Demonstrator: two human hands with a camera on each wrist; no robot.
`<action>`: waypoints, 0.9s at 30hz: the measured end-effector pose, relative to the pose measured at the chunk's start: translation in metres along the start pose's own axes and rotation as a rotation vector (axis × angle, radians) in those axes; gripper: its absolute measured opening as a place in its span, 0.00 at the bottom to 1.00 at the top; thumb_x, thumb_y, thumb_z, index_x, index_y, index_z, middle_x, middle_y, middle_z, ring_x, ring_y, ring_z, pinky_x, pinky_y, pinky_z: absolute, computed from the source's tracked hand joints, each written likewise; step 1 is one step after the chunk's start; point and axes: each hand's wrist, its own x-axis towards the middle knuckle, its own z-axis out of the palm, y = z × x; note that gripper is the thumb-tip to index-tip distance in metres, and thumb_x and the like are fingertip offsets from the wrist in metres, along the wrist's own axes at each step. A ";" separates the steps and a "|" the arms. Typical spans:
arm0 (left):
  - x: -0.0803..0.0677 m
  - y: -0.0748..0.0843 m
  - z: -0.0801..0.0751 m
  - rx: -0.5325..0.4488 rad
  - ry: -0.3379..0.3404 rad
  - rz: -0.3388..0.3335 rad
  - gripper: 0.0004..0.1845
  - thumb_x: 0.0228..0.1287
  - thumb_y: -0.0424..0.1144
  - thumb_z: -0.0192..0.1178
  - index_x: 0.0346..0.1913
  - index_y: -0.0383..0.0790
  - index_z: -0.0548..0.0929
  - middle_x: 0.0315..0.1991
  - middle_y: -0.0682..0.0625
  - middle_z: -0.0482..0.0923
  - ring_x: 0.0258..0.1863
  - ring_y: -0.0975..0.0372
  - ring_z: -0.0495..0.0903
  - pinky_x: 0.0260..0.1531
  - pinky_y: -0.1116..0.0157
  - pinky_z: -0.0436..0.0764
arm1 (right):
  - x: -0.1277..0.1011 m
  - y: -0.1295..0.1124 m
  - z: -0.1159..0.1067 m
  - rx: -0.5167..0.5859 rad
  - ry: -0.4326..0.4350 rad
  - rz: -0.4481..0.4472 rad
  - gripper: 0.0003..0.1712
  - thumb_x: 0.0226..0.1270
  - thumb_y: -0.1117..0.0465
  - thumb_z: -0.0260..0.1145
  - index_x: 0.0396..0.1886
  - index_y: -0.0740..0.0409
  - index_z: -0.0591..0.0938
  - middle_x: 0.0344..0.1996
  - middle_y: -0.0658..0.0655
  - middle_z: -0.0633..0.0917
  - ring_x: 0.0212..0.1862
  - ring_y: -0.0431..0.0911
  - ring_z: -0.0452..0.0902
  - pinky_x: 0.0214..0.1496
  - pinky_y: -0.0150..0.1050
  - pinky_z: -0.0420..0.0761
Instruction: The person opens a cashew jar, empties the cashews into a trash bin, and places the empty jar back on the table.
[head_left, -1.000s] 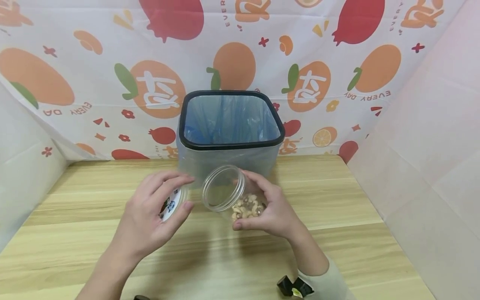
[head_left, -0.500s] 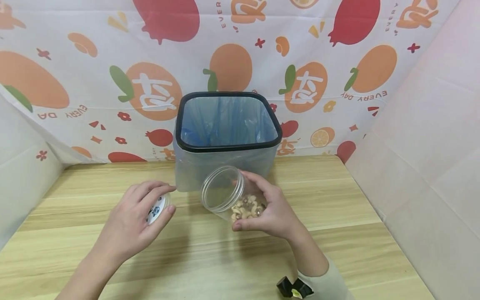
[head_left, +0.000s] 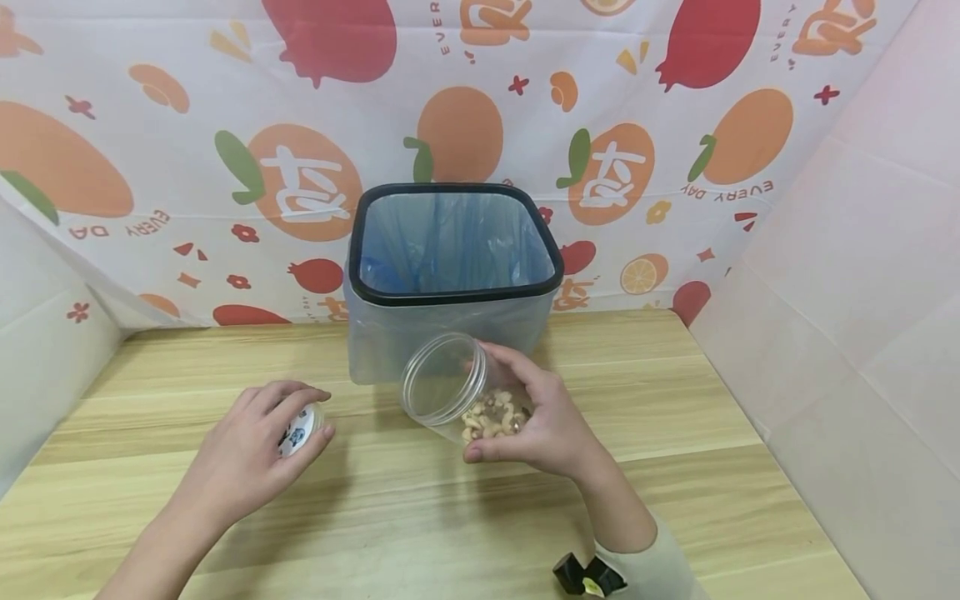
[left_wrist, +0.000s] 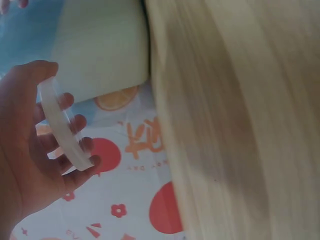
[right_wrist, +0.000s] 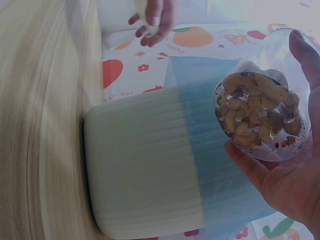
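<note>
My right hand (head_left: 525, 417) grips a clear plastic jar (head_left: 457, 393) with cashew-like nuts (right_wrist: 257, 117) at its bottom. The jar is lidless and tilted, its mouth turned up and left, just in front of the bin (head_left: 450, 287). My left hand (head_left: 258, 446) holds the jar's white lid (head_left: 298, 431) by its rim, low over the wooden table (head_left: 420, 533) to the left of the jar. In the left wrist view the lid (left_wrist: 62, 125) sits edge-on between thumb and fingers.
A pale bin with a black rim and blue liner stands at the back middle of the table. A fruit-printed cloth (head_left: 180, 142) hangs behind it, and white panels (head_left: 847, 317) close off the right and left sides.
My left hand has carried the lid left and down, away from the jar's mouth, toward the table. The right hand and jar have stayed put.
</note>
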 end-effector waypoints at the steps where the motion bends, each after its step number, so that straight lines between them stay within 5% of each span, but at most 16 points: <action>1: -0.001 -0.001 0.001 -0.001 -0.008 -0.002 0.18 0.54 0.49 0.73 0.49 0.53 0.84 0.49 0.52 0.79 0.45 0.51 0.75 0.28 0.60 0.73 | 0.000 0.000 0.000 -0.001 0.000 0.001 0.61 0.32 0.67 0.88 0.71 0.42 0.71 0.63 0.47 0.80 0.63 0.46 0.77 0.68 0.42 0.73; 13: -0.007 -0.021 0.013 0.007 -0.180 -0.093 0.19 0.57 0.55 0.71 0.49 0.51 0.85 0.50 0.46 0.81 0.46 0.44 0.77 0.27 0.61 0.72 | 0.000 0.000 0.000 -0.015 -0.002 0.002 0.60 0.32 0.66 0.88 0.71 0.42 0.71 0.63 0.47 0.80 0.64 0.46 0.76 0.69 0.43 0.71; 27: -0.014 -0.036 0.026 0.005 -0.307 -0.126 0.21 0.55 0.56 0.72 0.49 0.50 0.86 0.51 0.44 0.80 0.47 0.41 0.78 0.30 0.46 0.81 | 0.000 0.002 -0.001 -0.023 -0.006 0.011 0.61 0.32 0.67 0.88 0.72 0.42 0.70 0.64 0.46 0.79 0.66 0.45 0.75 0.71 0.43 0.70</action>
